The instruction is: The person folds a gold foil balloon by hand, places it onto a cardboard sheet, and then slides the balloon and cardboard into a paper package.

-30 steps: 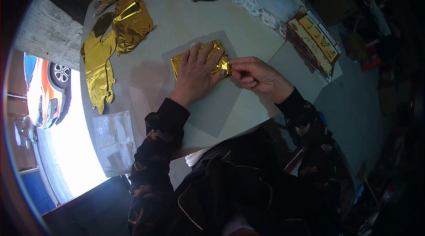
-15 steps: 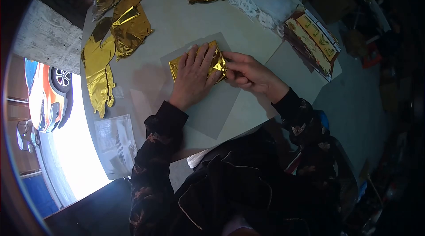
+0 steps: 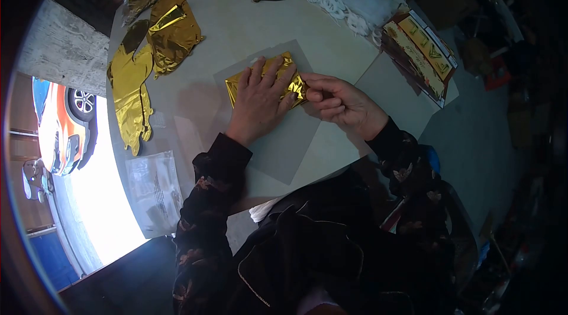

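Note:
A folded packet of shiny gold foil, looking like a flat foil balloon, lies on a translucent grey sheet in the middle of the table. My left hand rests flat on top of it, fingers stretched out and slightly spread. At the packet's right edge is my right hand, its fingers curled and pinched together at the foil. The fingertips partly hide that edge.
On the table, flat gold foil balloons lie along the left and far edges. A clear plastic bag is at the near left. White cord and a printed card packet lie at the right.
My right hand has shifted slightly right, and its curled fingers show more. The left hand stays flat on the gold foil in nearly the same place.

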{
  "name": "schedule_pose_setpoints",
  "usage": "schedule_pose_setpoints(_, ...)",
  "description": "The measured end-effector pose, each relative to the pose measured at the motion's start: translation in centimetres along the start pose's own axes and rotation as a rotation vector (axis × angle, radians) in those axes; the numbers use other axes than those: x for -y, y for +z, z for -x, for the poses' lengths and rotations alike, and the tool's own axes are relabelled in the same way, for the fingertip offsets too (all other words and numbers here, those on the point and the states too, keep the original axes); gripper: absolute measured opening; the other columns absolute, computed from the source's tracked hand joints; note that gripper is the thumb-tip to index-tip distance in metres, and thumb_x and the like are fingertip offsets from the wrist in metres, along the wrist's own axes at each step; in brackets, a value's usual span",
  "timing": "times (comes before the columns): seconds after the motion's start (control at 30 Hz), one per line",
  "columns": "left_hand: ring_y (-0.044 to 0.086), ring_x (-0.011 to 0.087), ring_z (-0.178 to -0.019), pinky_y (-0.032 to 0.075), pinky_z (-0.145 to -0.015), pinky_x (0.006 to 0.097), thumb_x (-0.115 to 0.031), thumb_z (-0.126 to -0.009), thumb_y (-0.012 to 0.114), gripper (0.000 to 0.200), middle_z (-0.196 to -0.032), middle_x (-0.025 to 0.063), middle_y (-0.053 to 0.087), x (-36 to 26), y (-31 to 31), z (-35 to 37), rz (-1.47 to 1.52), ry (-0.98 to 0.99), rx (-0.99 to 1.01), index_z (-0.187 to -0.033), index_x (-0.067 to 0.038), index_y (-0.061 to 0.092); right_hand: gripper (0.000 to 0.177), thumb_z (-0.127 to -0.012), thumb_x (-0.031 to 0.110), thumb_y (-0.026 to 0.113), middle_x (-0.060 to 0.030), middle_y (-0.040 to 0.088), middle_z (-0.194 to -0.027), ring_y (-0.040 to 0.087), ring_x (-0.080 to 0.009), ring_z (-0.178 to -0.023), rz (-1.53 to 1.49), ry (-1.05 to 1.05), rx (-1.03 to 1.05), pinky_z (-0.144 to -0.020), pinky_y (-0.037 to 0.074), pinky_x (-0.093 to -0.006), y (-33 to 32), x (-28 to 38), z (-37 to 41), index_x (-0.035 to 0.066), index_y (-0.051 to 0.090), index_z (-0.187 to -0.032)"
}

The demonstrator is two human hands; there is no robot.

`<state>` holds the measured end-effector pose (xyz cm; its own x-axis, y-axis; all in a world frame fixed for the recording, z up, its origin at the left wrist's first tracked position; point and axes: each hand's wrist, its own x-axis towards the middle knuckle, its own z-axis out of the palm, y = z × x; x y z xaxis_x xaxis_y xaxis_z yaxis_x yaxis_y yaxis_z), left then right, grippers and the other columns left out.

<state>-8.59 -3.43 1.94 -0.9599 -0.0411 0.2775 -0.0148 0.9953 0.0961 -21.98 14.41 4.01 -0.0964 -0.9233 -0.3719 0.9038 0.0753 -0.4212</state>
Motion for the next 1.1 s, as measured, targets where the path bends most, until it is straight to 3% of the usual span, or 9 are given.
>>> schedule_pose_setpoints(0.2,0.035,0.0378,-0.142,0.026,-0.116,0.0548,-0.043,-0.099,0.05,0.054,-0.151,0.011,0.043,0.0,0.1,-0.1,-0.006,-0.002,0.002,-0.149,-0.024,0.046,0.012,-0.106,0.011,0.047,-0.0018,0.055,-0.08,0.038,0.0012,-0.048,-0.078,0.003,-0.011,-0.035,0.028,-0.0114,-0.3,-0.1,0.2,0.006,0.052,-0.115)
schedule_pose_setpoints(0.4,0.034,0.0378,-0.143,0.027,-0.115,0.0549,-0.042,-0.098,0.05,0.053,-0.152,0.0114,0.042,-0.1,-0.2,-0.2,-0.012,-0.003,0.032,-0.148,-0.025,0.047,0.026,-0.105,0.009,0.047,-0.0031,0.055,-0.081,0.037,0.0004,-0.049,-0.036,-0.015,-0.039,-0.037,0.028,-0.0129,0.2,0.0,1.3,0.003,0.05,-0.129)
schedule_pose_setpoints(0.5,0.034,0.038,-0.142,0.027,-0.115,0.0549,-0.042,-0.098,0.05,0.051,-0.152,0.0115,0.042,-0.1,-0.2,-0.2,-0.015,0.003,0.024,-0.147,-0.026,0.049,0.036,-0.103,0.01,0.049,-0.0046,0.058,-0.085,0.041,0.0003,-0.051,0.142,-0.067,-0.115,-0.037,0.028,-0.0146,-0.4,0.0,1.6,0.002,0.047,-0.138)
schedule_pose_setpoints(0.6,0.034,0.0383,-0.142,0.028,-0.115,0.0549,-0.041,-0.098,0.05,0.051,-0.151,0.0114,0.042,-0.1,-0.2,-0.1,-0.018,0.007,0.019,-0.147,-0.027,0.049,0.042,-0.1,0.01,0.054,-0.0097,0.065,-0.096,0.053,-0.0046,-0.056,0.645,-0.189,-0.29,-0.043,0.04,-0.0206,-0.2,0.6,1.5,0.0,0.048,-0.141)
schedule_pose_setpoints(0.7,0.034,0.0386,-0.142,0.027,-0.115,0.0551,-0.041,-0.098,0.05,0.05,-0.151,0.0114,0.042,-0.1,-0.2,-0.1,-0.01,0.008,0.017,-0.146,-0.027,0.05,0.041,-0.098,0.01,0.055,-0.0139,0.068,-0.111,0.067,-0.0192,-0.077,1.409,-0.547,-0.532,-0.065,0.055,-0.0332,0.4,1.5,0.2,0.0,0.053,-0.138)
schedule_pose_setpoints(0.8,0.035,0.0387,-0.141,0.027,-0.115,0.0556,-0.041,-0.098,0.05,0.049,-0.15,0.0112,0.044,-0.1,-0.2,-0.2,-0.005,0.018,-0.007,-0.144,-0.026,0.052,0.037,-0.099,0.009,0.052,-0.0137,0.065,-0.126,0.062,-0.0327,-0.112,1.869,-1.008,-0.365,-0.096,0.05,-0.044,-0.5,2.6,-2.0,0.003,0.056,-0.136)
schedule_pose_setpoints(0.9,0.036,0.0386,-0.141,0.027,-0.116,0.0564,-0.043,-0.097,0.051,0.048,-0.149,0.0109,0.046,0.0,0.1,-0.1,-0.009,0.017,-0.023,-0.142,-0.024,0.054,0.038,-0.101,0.011,0.047,-0.0102,0.058,-0.139,0.045,-0.0348,-0.136,1.977,-0.932,-0.164,-0.112,0.037,-0.0486,-1.1,2.5,-4.1,0.008,0.055,-0.138)
schedule_pose_setpoints(1.1,0.034,0.0387,-0.143,0.025,-0.117,0.0569,-0.044,-0.097,0.053,0.06,-0.149,0.0118,0.044,0.2,0.4,0.1,0.073,-0.005,-0.018,-0.148,-0.014,0.044,0.044,-0.105,0.021,0.042,-0.0031,0.043,-0.154,0.03,-0.0305,-0.147,2.29,-0.719,-0.29,-0.12,0.021,-0.0546,-2.5,2.4,-4.7,0.014,0.045,-0.148)
